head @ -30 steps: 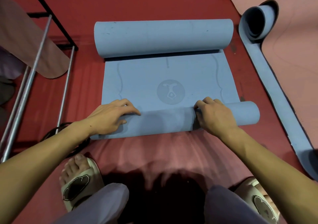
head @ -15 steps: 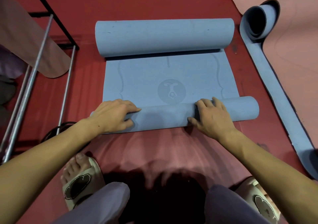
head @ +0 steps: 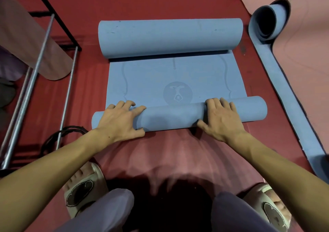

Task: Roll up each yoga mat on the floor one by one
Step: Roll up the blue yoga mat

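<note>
**A:** Where is your blue mat [head: 170,78] right now?

**B:** On the red floor [head: 160,151] straight in front of you, flat in the middle and curled at both ends. The near roll [head: 170,116] sits under your palms; a fatter far roll [head: 169,36] lies across the top end.

**A:** And your hands?

**B:** Your left hand [head: 121,121] and right hand [head: 220,121] both wrap over the near roll, fingers curled across its top and thumbs tucked at the near edge, so each one is grasping it.

**A:** How do you expect it to handle?

**B:** Soft, springy foam, probably light, with a matte face that should not slip. It looks ready to spring open if you loosen up, and the roll already sticks out further on the right. Keep your hands spread wide and press evenly so it doesn't go crooked.

**A:** How does it look?

**B:** Pale blue, with a faint round emblem [head: 177,93] and wavy lines. Another blue mat [head: 284,93], half rolled, waits to your right.
</note>
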### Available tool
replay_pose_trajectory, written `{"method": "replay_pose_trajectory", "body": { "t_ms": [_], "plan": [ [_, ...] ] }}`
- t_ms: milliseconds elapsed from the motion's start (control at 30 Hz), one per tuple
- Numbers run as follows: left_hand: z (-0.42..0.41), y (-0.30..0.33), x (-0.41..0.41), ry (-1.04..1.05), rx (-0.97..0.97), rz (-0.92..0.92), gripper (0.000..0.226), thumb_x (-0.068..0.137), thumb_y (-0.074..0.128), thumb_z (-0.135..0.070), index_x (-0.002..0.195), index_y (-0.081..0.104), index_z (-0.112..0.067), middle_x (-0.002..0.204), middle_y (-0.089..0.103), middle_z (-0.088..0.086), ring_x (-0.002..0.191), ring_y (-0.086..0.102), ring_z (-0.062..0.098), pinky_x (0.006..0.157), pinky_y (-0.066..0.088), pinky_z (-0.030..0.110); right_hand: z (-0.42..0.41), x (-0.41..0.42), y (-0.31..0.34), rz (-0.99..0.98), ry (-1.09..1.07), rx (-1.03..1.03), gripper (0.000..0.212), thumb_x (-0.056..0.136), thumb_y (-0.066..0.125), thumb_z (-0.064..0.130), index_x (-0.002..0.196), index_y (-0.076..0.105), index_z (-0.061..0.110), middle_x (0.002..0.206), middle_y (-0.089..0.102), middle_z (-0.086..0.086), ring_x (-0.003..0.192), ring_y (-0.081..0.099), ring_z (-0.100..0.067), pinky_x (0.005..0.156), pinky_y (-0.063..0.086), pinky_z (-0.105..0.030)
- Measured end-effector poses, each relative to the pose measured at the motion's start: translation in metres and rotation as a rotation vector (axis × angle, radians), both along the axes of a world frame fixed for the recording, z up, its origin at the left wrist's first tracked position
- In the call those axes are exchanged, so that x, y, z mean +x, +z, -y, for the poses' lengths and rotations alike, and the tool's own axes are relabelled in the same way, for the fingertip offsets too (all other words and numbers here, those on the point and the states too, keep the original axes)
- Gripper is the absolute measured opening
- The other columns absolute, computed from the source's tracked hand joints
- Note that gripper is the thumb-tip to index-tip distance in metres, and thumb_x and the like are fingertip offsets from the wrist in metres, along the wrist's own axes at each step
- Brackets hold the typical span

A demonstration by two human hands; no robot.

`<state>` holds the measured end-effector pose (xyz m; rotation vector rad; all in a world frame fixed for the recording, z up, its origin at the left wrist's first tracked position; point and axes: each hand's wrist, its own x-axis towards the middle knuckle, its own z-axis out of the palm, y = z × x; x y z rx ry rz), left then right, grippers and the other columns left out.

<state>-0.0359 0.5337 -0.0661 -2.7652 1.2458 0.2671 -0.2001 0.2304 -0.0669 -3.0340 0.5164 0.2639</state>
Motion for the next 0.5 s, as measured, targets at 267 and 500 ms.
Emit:
{"method": "replay_pose_trajectory", "body": {
  "t_ms": [267,500],
  "plan": [
    [0.001,-0.007,0.004,-0.057,0.01,0.131,0.087,0.075,0.045,-0.087,0.147,0.047,-0.038,0.116,0.055,0.004,0.099,0.051,0.027,0.08,0.043,0.043,0.009,-0.003,-0.007,-0.016,0.025,-0.048,0.091,0.071,0.049,0.082,0.138,0.049,0.021,0.149,0.041,-0.02,0.132,0.042,-0.046,0.11,0.036,-0.061],
    [0.004,-0.004,0.004,-0.059,0.009,0.132,0.076,0.085,0.052,-0.074,0.14,0.05,-0.02,0.112,0.066,0.001,0.098,0.06,0.029,0.083,0.047,0.045,0.018,0.0,-0.006,-0.013,0.044,-0.05,0.092,0.075,0.049,0.081,0.143,0.048,0.019,0.143,0.055,-0.006,0.129,0.046,-0.042,0.104,0.04,-0.061]
  ]
}}
